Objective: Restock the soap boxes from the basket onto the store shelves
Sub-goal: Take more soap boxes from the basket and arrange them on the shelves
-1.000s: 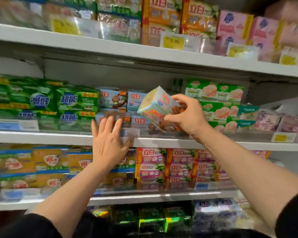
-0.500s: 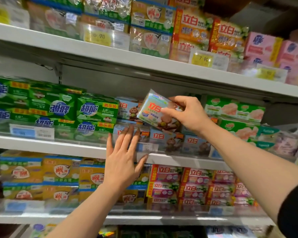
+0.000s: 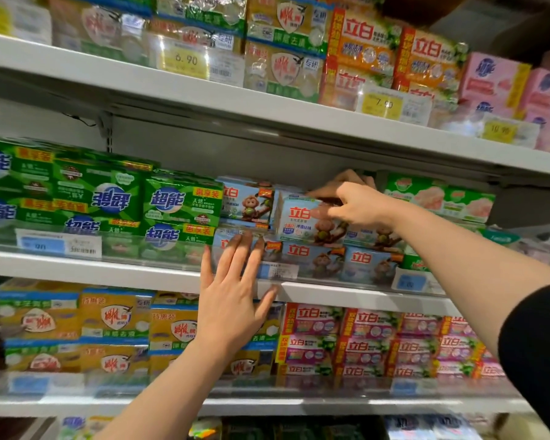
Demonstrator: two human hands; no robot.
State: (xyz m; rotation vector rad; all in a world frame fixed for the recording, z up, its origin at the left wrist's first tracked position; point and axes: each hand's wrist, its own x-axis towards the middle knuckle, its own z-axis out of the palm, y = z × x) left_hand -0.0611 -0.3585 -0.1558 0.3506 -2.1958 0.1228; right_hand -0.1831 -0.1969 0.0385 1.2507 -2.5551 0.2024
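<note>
**Trainee:** Soap box is almost home. My right hand has it pinched, thumb on the printed front and fingers curled over the top toward the back. It sits on the middle shelf, on top of the bottom row of matching boxes, with a stacked monkey box just beside it at nine o'clock.

**Supervisor:** And your left hand?

**Trainee:** Flat and spread, holding nothing. The fingertips press the front of the lower box at about seven o'clock from the one I'm placing. The palm lies across the shelf lip.

**Supervisor:** Good, that should brace the bottom row so it doesn't slide back as you push. I'd ease the box in until its front is flush with its neighbour, then let go from the top so it doesn't drag forward.

**Trainee:** Which way should it face?

**Supervisor:** As you have it: printed face toward you, red lettering upright, long axis running three to nine o'clock along the shelf. It looks slightly turned, with its nine o'clock end nearer you, so square it up.

**Trainee:** Could anything go wrong?

**Supervisor:** The green packs further toward nine o'clock look tight against the stack. Nudging sideways could shift them. I can't tell how much room lies behind, so go gently. No basket is in view.
</note>
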